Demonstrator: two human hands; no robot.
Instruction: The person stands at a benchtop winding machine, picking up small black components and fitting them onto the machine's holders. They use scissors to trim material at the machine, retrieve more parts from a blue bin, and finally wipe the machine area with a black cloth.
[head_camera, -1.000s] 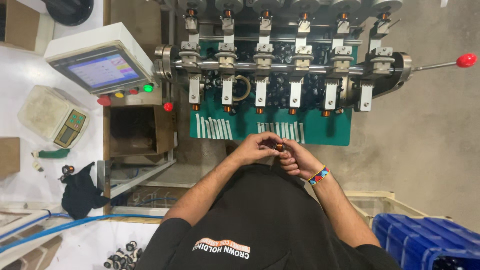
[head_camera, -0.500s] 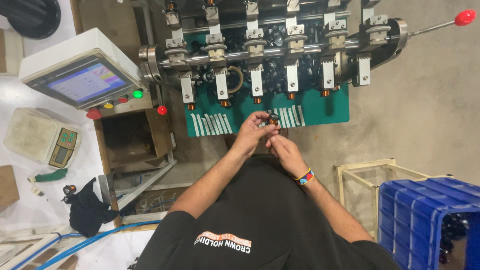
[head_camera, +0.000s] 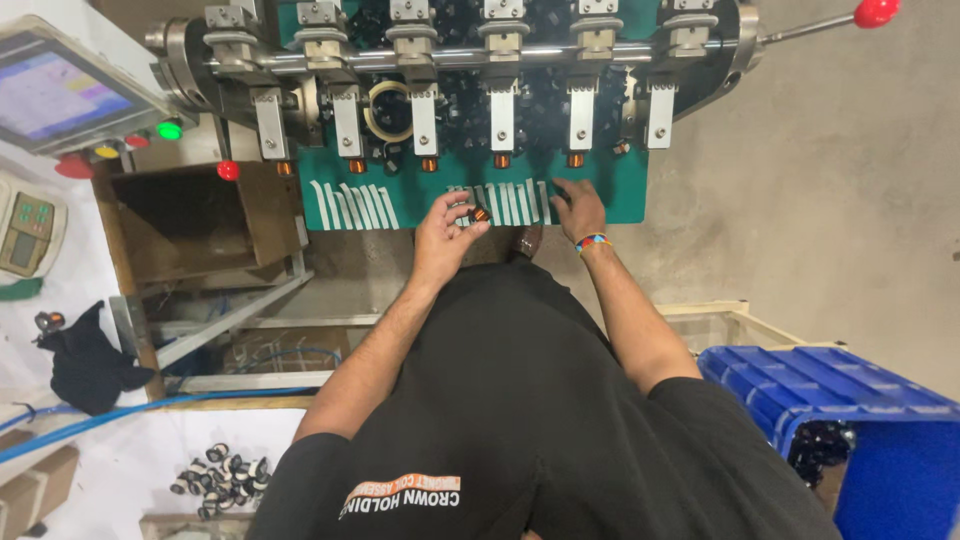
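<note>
At frame centre, the left hand pinched a small copper-wound coil in its grip over the green plate. The right hand lay flat there, grip released.

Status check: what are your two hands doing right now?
Left hand pinching a small coil. Right hand flat on the green plate. Nothing between them.
</note>
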